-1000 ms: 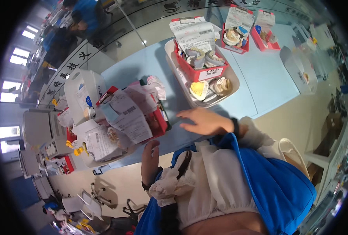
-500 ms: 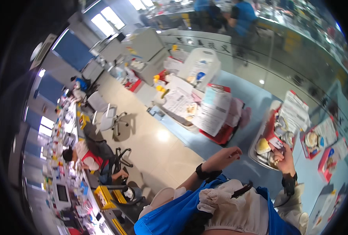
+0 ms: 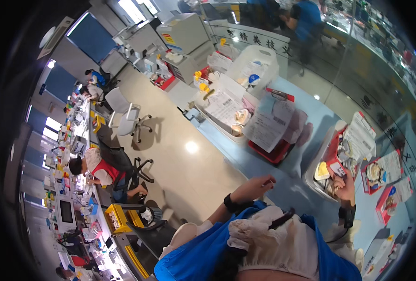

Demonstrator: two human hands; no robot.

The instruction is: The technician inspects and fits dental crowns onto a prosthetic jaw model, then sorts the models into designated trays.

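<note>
My right hand (image 3: 345,187) is closed on the near end of a red tray (image 3: 333,158), beside a white label. Tilted, the tray sits in a white plastic bin (image 3: 311,180) and holds pale dental models (image 3: 345,151) and a printed sheet (image 3: 359,140). Next to my fingers in the bin is a yellow piece (image 3: 321,171), with more models partly hidden by the hand. My left hand (image 3: 254,188) hangs over the blue table edge, holding nothing, fingers loosely bent and apart from any object.
Right of the bin stand two small red trays (image 3: 371,185) (image 3: 382,208) with models and papers. A red tray under paper sheets (image 3: 269,152) and white bins (image 3: 222,124) stand farther left. A glass partition (image 3: 330,79) runs behind the table. Chairs (image 3: 123,114) and seated people are at left.
My view has shifted, so the scene sits differently in the picture. My right hand stays at the red tray, its fingers now lower among the bin's contents. My left hand remains raised without an object.
</note>
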